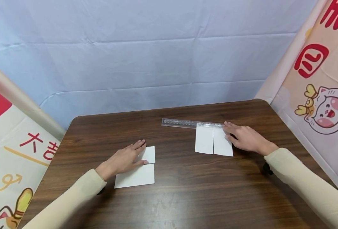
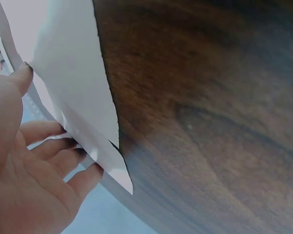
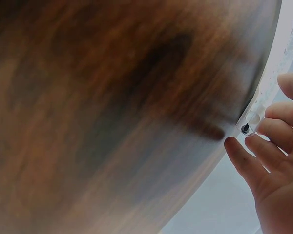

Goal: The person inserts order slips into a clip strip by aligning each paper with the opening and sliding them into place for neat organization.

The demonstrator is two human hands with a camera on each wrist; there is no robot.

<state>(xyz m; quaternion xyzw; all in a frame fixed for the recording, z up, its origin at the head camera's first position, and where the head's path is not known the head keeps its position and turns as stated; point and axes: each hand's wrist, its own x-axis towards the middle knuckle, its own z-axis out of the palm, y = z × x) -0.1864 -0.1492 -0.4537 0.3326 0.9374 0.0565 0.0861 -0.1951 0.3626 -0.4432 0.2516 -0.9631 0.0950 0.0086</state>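
Observation:
My left hand (image 1: 123,163) lies on two white paper pieces at the left of the table, one above the other. Its fingers cover part of the upper paper piece (image 1: 149,156), and its thumb reaches the seam with the lower paper piece (image 1: 137,176). At the right, my right hand (image 1: 247,138) rests its straight fingertips at the right end of a clear plastic ruler (image 1: 178,122). The ruler crosses the top edges of two more pieces, a left paper piece (image 1: 204,140) and a right paper piece (image 1: 222,143). A narrow gap separates these two, widening toward the bottom.
The brown wooden table (image 1: 180,190) has rounded far corners. A pale blue cloth backdrop (image 1: 157,63) hangs behind it. Printed banners with red characters and cartoon cats stand along the left banner side (image 1: 23,152) and the right banner side (image 1: 289,95).

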